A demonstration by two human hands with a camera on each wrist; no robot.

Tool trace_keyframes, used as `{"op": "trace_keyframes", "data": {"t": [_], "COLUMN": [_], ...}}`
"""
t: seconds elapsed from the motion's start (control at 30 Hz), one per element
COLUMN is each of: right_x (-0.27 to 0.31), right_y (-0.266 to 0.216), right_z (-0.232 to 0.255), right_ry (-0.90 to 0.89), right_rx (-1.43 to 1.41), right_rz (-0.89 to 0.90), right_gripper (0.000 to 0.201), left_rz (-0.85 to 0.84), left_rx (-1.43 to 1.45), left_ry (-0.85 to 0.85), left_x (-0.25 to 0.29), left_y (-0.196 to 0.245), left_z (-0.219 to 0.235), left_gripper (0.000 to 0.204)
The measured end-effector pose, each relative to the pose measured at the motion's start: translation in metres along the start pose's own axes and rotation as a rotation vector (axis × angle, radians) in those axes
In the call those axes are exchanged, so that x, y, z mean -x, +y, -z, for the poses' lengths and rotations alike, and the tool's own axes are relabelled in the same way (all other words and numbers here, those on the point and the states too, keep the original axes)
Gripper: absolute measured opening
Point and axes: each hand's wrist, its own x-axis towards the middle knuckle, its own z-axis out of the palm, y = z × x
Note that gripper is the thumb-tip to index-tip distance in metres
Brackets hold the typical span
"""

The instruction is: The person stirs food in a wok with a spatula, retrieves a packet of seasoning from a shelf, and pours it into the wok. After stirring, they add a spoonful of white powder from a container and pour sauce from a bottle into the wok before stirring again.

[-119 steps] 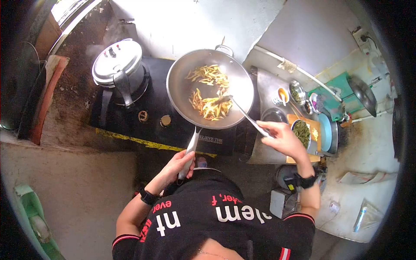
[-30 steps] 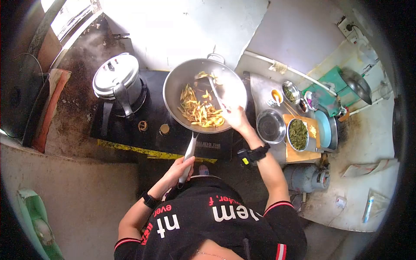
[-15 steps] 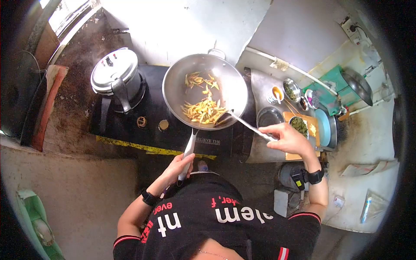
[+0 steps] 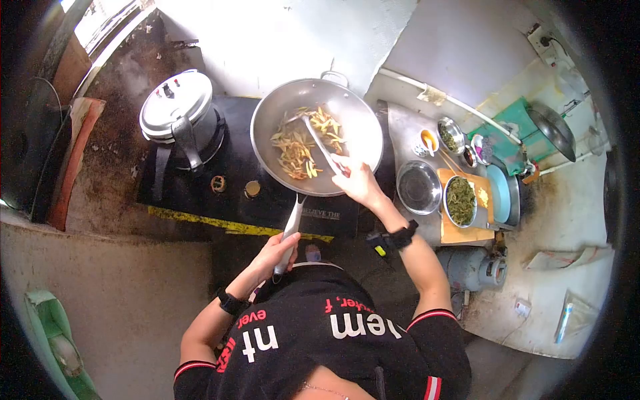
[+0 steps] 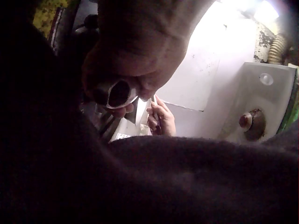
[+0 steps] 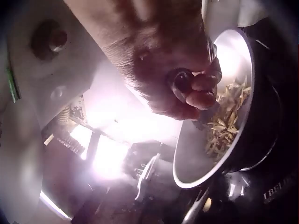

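A deep steel wok (image 4: 267,113) sits on the black stove, with pale yellow strips of food (image 4: 293,157) spread over its bottom. My left hand (image 4: 277,255) grips the wok's long handle (image 4: 293,217), close to my body; the left wrist view shows the handle's end (image 5: 120,93) poking out of the fist. Over the wok's right side, my right hand (image 4: 360,182) holds a metal spatula (image 4: 321,143) by its handle. The spatula's head lies among the strips toward the wok's far side. In the right wrist view, fingers (image 6: 201,99) curl round the round handle end.
Left of the wok stands a lidded pressure cooker (image 4: 177,107) on the same stove (image 4: 227,193). To the right, a counter carries a metal basin (image 4: 419,188), a bowl of chopped greens (image 4: 460,201) on a wooden board (image 4: 453,233), and several small bowls. A gas cylinder (image 4: 470,268) stands below.
The right hand has swung from the wok's right rim inward and forward with the spatula, and the strips are now spread farther up the wok. The left hand keeps its grip on the handle.
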Motion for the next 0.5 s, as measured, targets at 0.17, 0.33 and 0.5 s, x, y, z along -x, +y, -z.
{"op": "trace_keyframes", "data": {"t": [0.17, 0.33, 0.5], "right_x": [0.042, 0.061, 0.044], "right_y": [-0.051, -0.087, -0.054], "right_z": [0.085, 0.139, 0.068], "right_ry": [-0.31, -0.498, -0.437], "right_rx": [-0.03, -0.108, -0.471], "right_rz": [-0.158, -0.541, -0.504], "right_gripper": [0.048, 0.046, 0.043], "left_rz": [-0.019, 0.007, -0.02], "left_rx": [-0.004, 0.01, -0.011], "left_ry": [-0.022, -0.039, -0.056], "left_x": [0.0, -0.001, -0.002], "left_y": [0.001, 0.002, -0.001], "left_z": [0.0, 0.001, 0.002], "left_gripper": [0.032, 0.031, 0.035]}}
